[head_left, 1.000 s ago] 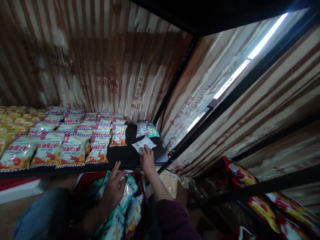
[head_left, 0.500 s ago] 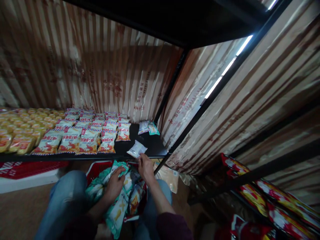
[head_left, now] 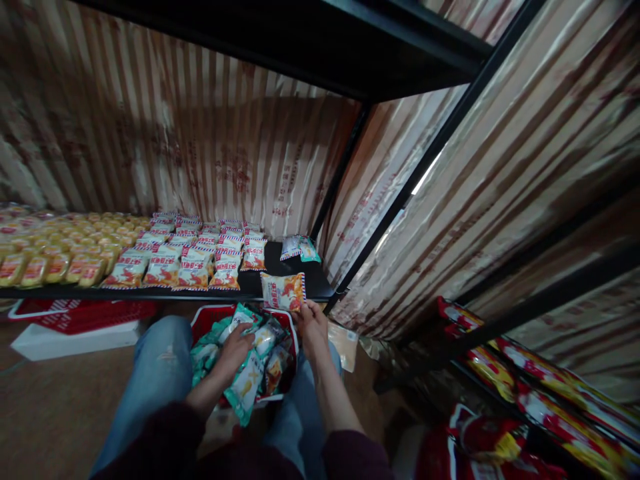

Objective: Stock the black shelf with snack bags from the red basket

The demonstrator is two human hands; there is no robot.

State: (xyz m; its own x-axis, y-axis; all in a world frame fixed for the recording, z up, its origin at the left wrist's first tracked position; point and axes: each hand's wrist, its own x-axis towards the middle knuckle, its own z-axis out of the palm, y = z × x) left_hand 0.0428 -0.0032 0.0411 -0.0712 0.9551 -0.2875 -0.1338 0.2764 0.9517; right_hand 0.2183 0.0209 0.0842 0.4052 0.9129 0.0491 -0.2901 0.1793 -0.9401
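In the head view my right hand (head_left: 312, 328) pinches the lower right corner of a snack bag (head_left: 283, 292) with an orange and white front and a striped edge. The bag is at the front of the black shelf (head_left: 315, 280); I cannot tell whether it touches the surface. Below it, a red basket (head_left: 201, 321) between my knees holds green and white snack packets (head_left: 246, 387) and a few orange ones. My left hand (head_left: 235, 351) rests on these packets with its fingers outstretched.
Rows of matching snack bags (head_left: 197, 267) stand on the shelf, with yellow packaged cakes (head_left: 55, 267) to their left. Two packets (head_left: 300, 248) lie in the back corner. A black post (head_left: 395, 230) rises at the right; red and yellow bags (head_left: 545, 407) fill a lower rack.
The bag in my right hand has turned from its pale back to its printed front. My view has shifted slightly, while my left hand stays on the green packets.
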